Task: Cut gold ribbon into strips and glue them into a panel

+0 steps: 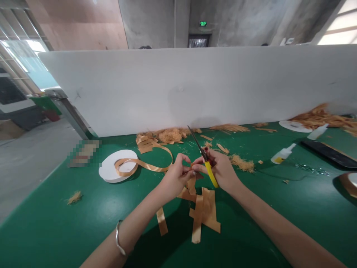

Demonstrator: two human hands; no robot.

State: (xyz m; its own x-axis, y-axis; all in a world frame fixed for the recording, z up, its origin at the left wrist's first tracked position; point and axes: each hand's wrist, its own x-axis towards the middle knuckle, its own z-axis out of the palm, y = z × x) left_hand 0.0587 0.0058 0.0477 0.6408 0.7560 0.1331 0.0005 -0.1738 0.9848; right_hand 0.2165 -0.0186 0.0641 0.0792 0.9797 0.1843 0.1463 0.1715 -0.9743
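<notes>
In the middle of the head view my left hand (175, 175) pinches a small piece of orange ribbon (192, 167), partly hidden by the fingers. My right hand (224, 171) meets it there, fingertips at the same piece. Scissors (211, 174) with yellow handles hang in my right hand, dark blades pointing up and to the left, away from the ribbon. Just below my hands, cut ribbon strips (197, 219) lie overlapping in a loose pile. One separate strip (162, 222) rests under my left forearm.
A white ribbon roll (108, 175) trails a loose orange length to its right. Frayed fibres (170, 134) line the foot of a white partition (139, 89). At right are a small glue bottle (282, 154), a dark tray (329, 153) and another ribbon roll (347, 184).
</notes>
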